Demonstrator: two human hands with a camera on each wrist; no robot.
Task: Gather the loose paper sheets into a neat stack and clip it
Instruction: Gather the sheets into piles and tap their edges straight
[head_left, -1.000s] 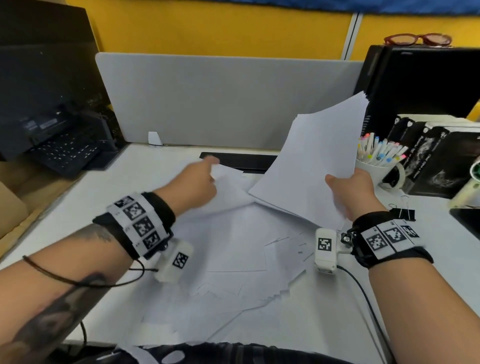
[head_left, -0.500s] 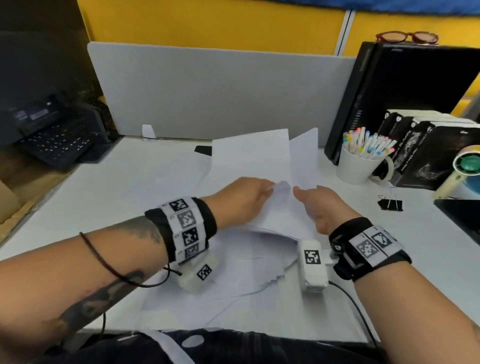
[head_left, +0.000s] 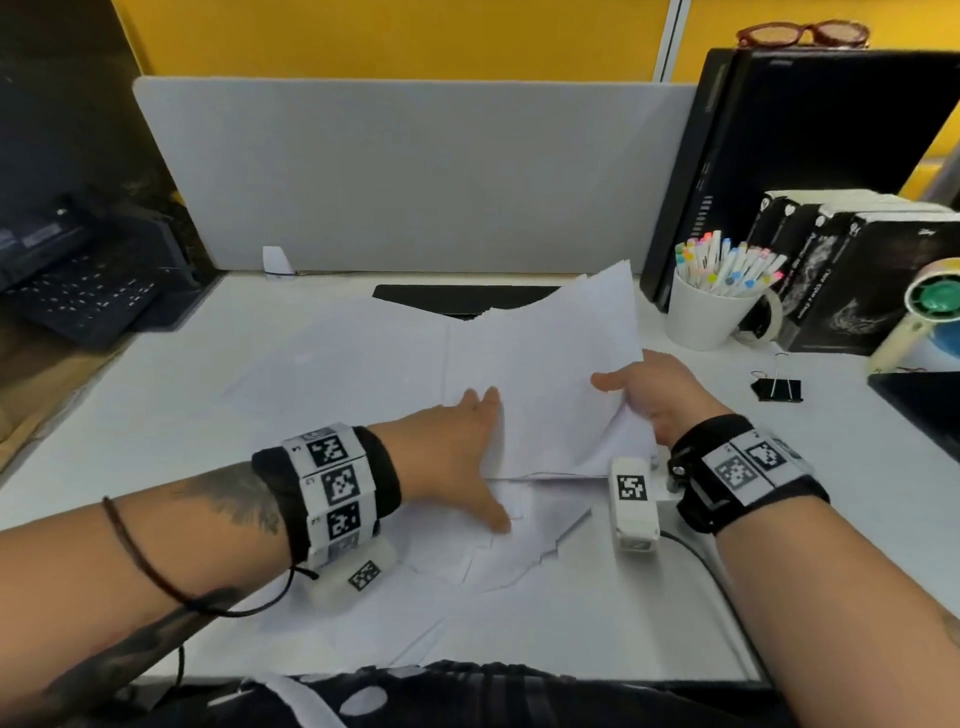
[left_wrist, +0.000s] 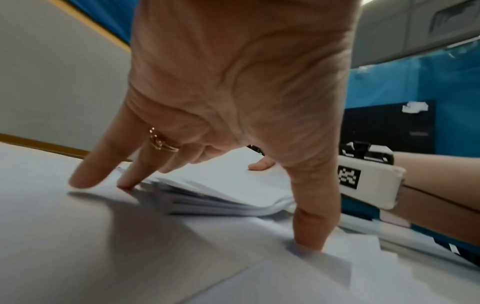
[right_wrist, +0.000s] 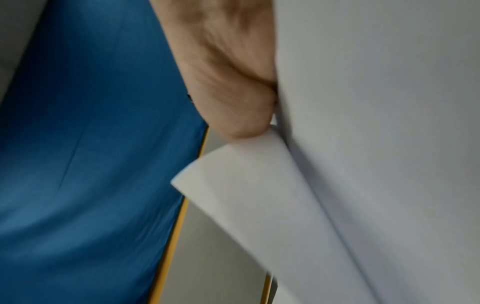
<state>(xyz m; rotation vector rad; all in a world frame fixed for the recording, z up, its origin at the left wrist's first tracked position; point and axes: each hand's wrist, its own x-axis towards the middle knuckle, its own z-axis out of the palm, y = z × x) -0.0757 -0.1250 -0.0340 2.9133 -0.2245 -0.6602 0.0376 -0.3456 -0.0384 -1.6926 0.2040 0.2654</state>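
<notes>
My right hand (head_left: 636, 395) grips a bundle of white sheets (head_left: 550, 374) by its near right edge, thumb on top; the bundle tilts up off the desk. The right wrist view shows the thumb (right_wrist: 233, 98) against the bundle of white sheets (right_wrist: 376, 144). My left hand (head_left: 467, 447) is spread with straight fingers at the bundle's left edge, fingertips (left_wrist: 127, 183) pressing on loose sheets (left_wrist: 130, 246) lying on the desk. More loose sheets (head_left: 498, 556) fan out under both hands. A black binder clip (head_left: 777, 387) lies on the desk right of my right hand.
A white mug of coloured pens (head_left: 714, 306) stands at the back right beside black boxes (head_left: 857, 280) and a dark monitor (head_left: 810, 156). A grey divider (head_left: 415, 176) closes the desk's far side. A black slab (head_left: 462, 299) lies behind the paper. A dark keyboard (head_left: 88, 291) sits left.
The bundle, held high in my right hand a second ago, has come down toward the desk. My left hand came back from the far left and now spreads flat beside the bundle.
</notes>
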